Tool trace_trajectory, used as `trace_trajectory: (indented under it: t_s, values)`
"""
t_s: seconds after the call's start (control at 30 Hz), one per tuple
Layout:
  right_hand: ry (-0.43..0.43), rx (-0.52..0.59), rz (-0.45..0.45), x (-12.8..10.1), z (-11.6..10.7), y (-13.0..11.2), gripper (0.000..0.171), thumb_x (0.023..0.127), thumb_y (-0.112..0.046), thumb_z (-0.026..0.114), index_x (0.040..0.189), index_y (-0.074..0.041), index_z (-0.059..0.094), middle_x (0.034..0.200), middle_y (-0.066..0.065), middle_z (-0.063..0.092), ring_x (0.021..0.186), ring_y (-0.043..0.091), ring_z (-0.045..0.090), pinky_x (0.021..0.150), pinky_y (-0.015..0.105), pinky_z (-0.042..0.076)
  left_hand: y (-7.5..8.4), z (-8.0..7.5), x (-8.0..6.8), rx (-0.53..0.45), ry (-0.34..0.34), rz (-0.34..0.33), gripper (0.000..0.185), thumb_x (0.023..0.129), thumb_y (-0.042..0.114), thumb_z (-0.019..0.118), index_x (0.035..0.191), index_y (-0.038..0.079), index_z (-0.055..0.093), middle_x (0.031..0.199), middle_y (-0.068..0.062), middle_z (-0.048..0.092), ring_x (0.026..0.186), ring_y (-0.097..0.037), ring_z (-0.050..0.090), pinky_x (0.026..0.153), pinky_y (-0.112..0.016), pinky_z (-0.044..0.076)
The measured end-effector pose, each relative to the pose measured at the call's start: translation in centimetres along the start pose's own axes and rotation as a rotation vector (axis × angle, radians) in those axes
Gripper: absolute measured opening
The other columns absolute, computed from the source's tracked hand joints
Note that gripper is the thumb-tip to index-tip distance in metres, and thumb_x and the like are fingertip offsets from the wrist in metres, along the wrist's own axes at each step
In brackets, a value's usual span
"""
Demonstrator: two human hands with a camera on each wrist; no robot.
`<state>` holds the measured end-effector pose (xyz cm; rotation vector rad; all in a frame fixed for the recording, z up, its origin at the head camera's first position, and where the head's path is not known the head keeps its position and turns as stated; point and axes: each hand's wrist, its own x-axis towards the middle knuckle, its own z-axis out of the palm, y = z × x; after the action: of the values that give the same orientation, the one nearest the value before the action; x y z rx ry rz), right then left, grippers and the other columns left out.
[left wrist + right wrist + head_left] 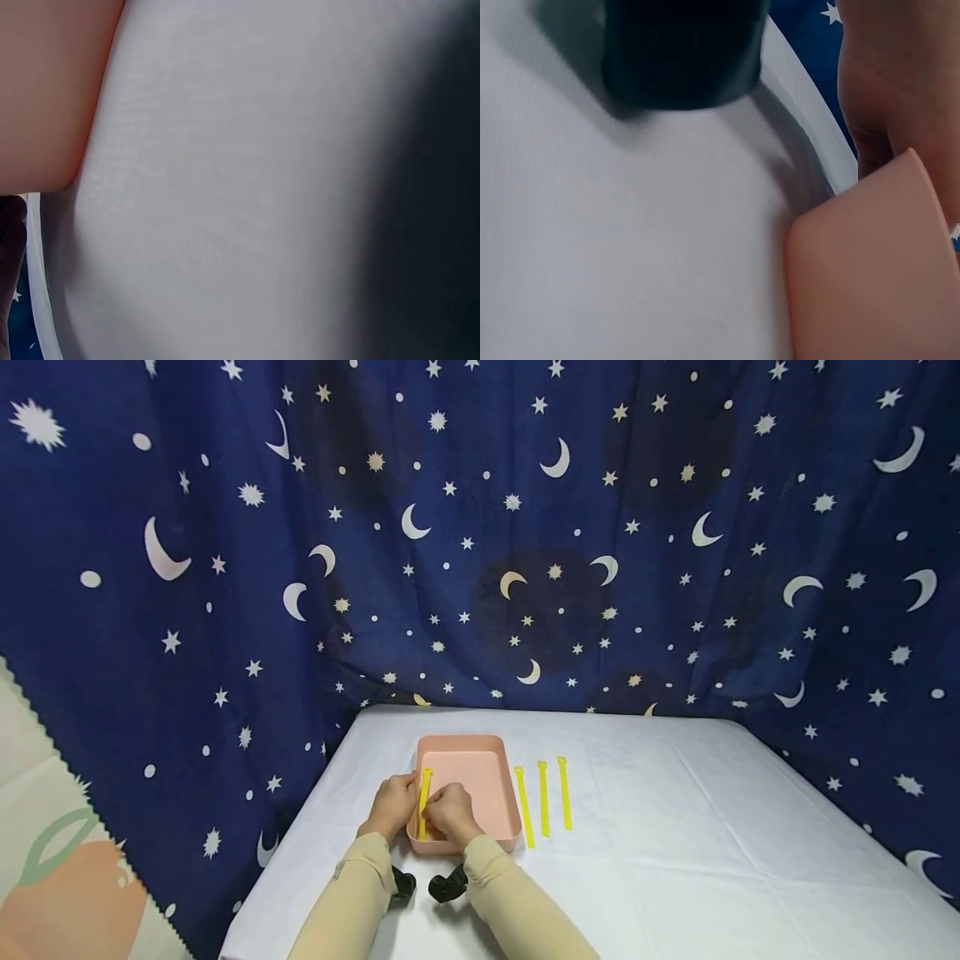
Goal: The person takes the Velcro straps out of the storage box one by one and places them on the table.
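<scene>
Yellow strip [424, 802] pinched by right hand [450, 814] over pink tray [480, 777], left hand [392, 803] grip unclear, fingertips hidden.

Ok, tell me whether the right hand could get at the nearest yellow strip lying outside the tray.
Probably yes. The right hand is over the pink tray, on the yellow strip there. The nearest loose strip lies just past the tray's right wall on the white table, with nothing between them but that low wall.

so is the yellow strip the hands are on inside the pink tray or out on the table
Inside. The yellow strip lies along the left inner side of the pink tray, under both hands; three more strips lie outside on the table.
</scene>
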<state>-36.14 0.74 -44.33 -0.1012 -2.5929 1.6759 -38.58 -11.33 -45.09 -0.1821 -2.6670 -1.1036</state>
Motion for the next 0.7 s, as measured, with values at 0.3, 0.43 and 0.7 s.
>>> trace_trajectory:
  t_s: [0.3,0.43,0.7]
  values:
    - [0.065,-0.049,-0.073,-0.1,-1.0,0.0,0.008,0.077,0.006,0.073,0.073,-0.001,0.073,0.072,0.006,0.067,0.055,0.011,0.058,0.044,0.018,0.044,-0.1,0.2,0.1,0.013,-0.003,-0.03,0.034,0.103,0.013,0.05,0.132,0.001,0.064,0.13,-0.022,0.065,0.12,-0.034,0.063,0.099,-0.049,0.052]
    - [0.089,-0.048,-0.09,0.1,-1.2,-0.1,0.008,0.075,0.006,0.073,0.072,-0.002,0.074,0.071,0.006,0.069,0.057,0.011,0.059,0.045,0.019,0.044,0.0,0.1,0.2,0.022,-0.002,-0.026,0.035,0.104,0.013,0.049,0.133,0.002,0.064,0.13,-0.022,0.065,0.118,-0.034,0.064,0.098,-0.049,0.053]
    - [0.083,0.031,-0.09,0.2,-2.0,-0.3,0.008,0.078,0.007,0.072,0.077,-0.001,0.073,0.069,0.006,0.068,0.053,0.01,0.059,0.046,0.02,0.045,-0.1,0.2,0.2,0.031,-0.021,-0.036,0.036,0.104,0.012,0.047,0.134,0.001,0.063,0.132,-0.021,0.064,0.119,-0.033,0.064,0.097,-0.049,0.054]
